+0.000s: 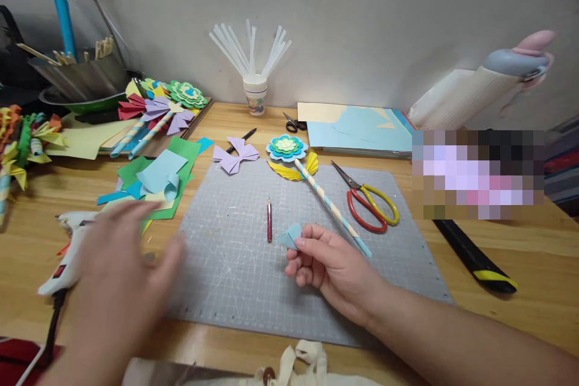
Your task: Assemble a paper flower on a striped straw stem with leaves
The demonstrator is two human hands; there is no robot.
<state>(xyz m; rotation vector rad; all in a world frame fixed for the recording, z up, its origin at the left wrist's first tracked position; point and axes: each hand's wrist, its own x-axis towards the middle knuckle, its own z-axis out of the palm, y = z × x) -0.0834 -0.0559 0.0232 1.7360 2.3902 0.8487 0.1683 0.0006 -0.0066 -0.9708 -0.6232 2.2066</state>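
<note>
My right hand [328, 256] pinches a small light blue piece of folded paper [290, 236] above the grey cutting mat [226, 289]. My left hand [122, 271], blurred by motion, is beside a white hot glue gun [63, 270]; its fingers are stretched and the thumb is apart. A short dark red pencil [269, 223] lies on the mat. Behind my right hand rests a layered paper flower [286, 148] with a striped stem and yellow leaves. Scissors [368, 199] with red and yellow handles lie to its right.
Loose paper scraps [163, 172] are piled left of the mat. A lilac paper bow [236, 155] lies over a black pen. At the back stand a paper cup [256, 96] of white sticks, small black scissors [295, 125] and paper sheets [357, 129]. Finished paper flowers [187, 94] lie left.
</note>
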